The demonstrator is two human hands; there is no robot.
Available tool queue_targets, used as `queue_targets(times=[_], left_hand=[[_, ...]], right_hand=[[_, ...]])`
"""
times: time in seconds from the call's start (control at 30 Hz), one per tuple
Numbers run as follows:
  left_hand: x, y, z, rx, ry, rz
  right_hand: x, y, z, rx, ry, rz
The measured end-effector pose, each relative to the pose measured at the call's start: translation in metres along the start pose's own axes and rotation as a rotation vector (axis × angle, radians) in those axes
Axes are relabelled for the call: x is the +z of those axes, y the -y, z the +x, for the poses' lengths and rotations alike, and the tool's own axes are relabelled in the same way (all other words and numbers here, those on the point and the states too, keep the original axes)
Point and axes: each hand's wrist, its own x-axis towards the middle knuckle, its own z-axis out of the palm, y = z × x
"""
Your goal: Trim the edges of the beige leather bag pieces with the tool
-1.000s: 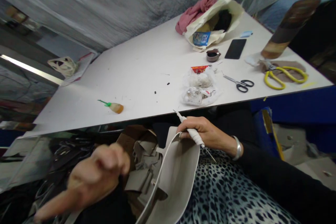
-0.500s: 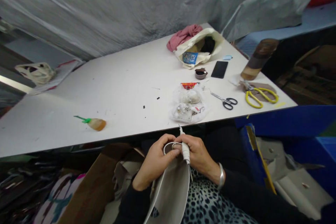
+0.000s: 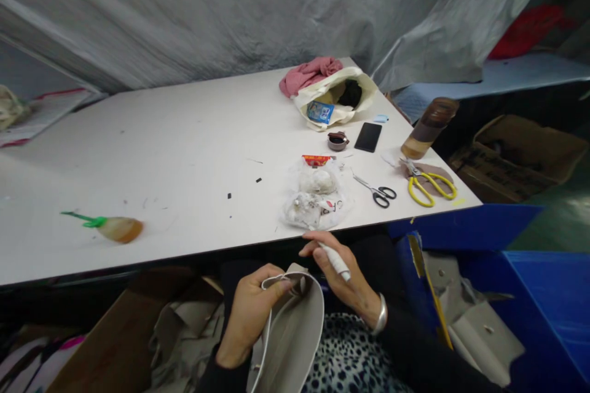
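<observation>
My left hand [image 3: 249,310] is closed on the top end of a grey leather piece [image 3: 292,331] that rests on my lap below the table edge. My right hand [image 3: 338,273] grips a white pen-shaped tool [image 3: 334,259], its fingers lifted just off the leather and reaching toward the table edge. Right in front of that hand, two clear plastic bags of small metal parts [image 3: 313,202] lie on the white table [image 3: 184,153].
Black-handled scissors [image 3: 380,191], yellow-handled scissors [image 3: 426,185], a brown bottle [image 3: 428,129], a black phone [image 3: 367,136], a small dark dish [image 3: 338,141] and an open cream bag [image 3: 334,98] lie on the right. An orange glue bottle [image 3: 113,227] lies left. Blue bins [image 3: 530,282] stand at right.
My left hand came up from the left and took the leather's top end. The right hand has now lifted the tool off the leather toward the table. The view has swung right.
</observation>
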Motion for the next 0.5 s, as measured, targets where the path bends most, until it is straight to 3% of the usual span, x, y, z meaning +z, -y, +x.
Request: queue_targets(times=[0.23, 0.5], left_hand=[[0.032, -0.004, -0.004, 0.213, -0.064, 0.073], [0.042, -0.012, 0.007, 0.275, -0.094, 0.115]], right_hand=[[-0.027, -0.018, 0.022, 0.012, -0.281, -0.278], [-0.03, -0.027, 0.035, -0.027, -0.289, -0.424]])
